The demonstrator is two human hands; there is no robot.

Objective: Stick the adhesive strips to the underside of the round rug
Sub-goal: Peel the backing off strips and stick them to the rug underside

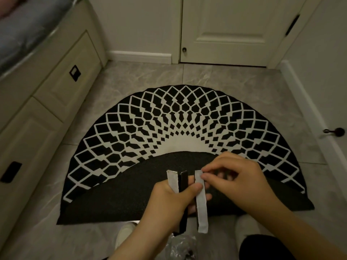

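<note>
The round black-and-white rug point(180, 119) lies on the floor with its near half folded over, so the dark underside point(116, 196) faces up. My left hand point(169, 201) grips a bundle of adhesive strips: a white one point(172, 182) and a black one point(183, 180). A longer white strip point(201, 209) stands upright between my hands, held by my left thumb. My right hand point(238, 177) pinches this strip's top end with thumb and forefinger. Both hands hover above the folded underside.
A cabinet with drawers point(47, 102) runs along the left. A closed door point(231, 30) and baseboard stand at the back, a wall with a doorstop point(336, 131) on the right. A crumpled plastic bag point(180, 246) lies by my knees.
</note>
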